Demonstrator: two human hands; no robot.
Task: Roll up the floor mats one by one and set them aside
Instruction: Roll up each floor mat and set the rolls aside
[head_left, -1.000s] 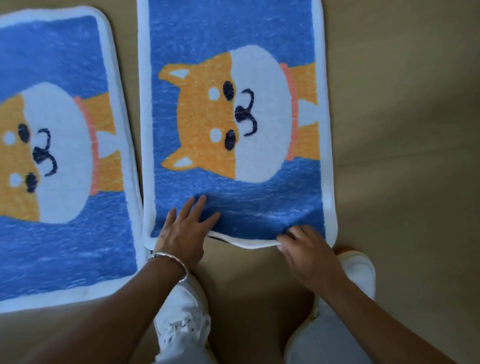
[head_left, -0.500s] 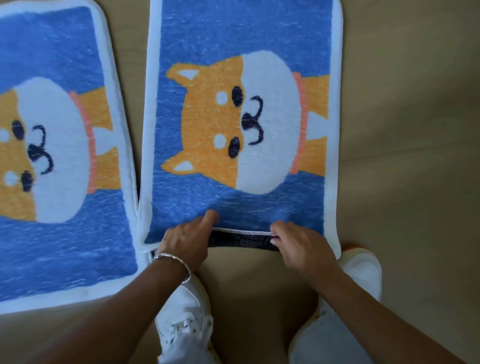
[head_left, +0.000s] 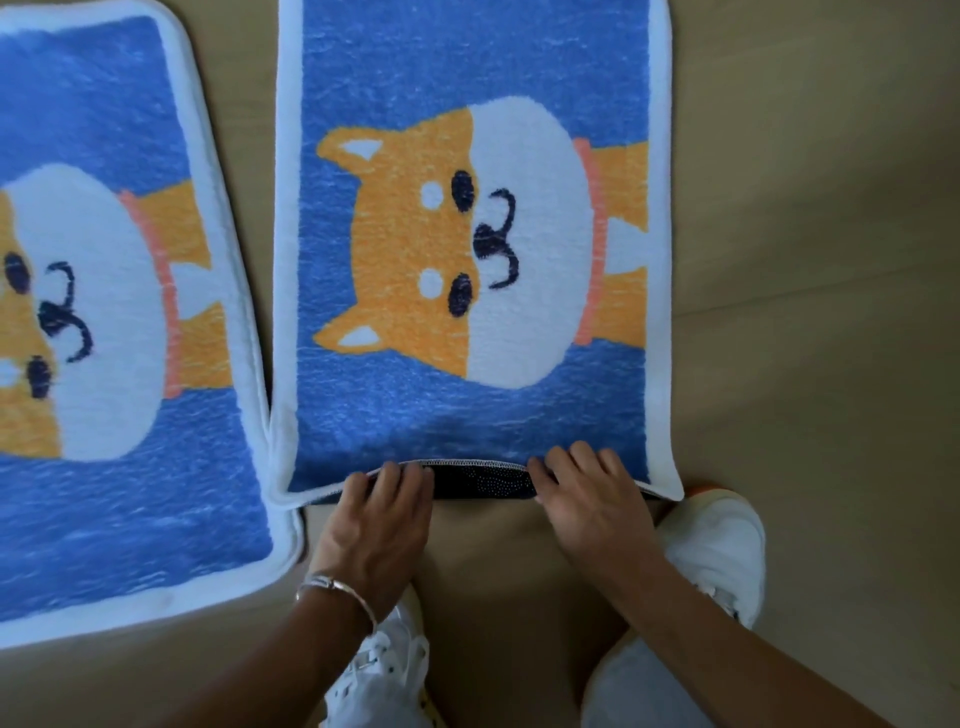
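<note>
Two blue floor mats with an orange-and-white dog face and white borders lie side by side on the tan floor. The right mat (head_left: 467, 78) is straight in front of me. Its near edge is folded over, showing a strip of dark dotted backing (head_left: 480, 480). My left hand (head_left: 382, 519) grips the fold at its left end, fingers curled over it. My right hand (head_left: 587, 499) grips the fold further right in the same way. The left mat (head_left: 104, 322) lies flat and untouched, partly cut off by the frame.
My white shoes (head_left: 722, 545) stand just behind the mat's near edge, one under each arm, and my knee in pale trousers shows at the bottom. Bare tan floor (head_left: 831, 312) stretches to the right of the mat. A silver bracelet is on my left wrist.
The near edge of the right mat went from lying nearly flat to being turned over, exposing its dark backing. Both hands moved from resting on the edge to curling over the fold.
</note>
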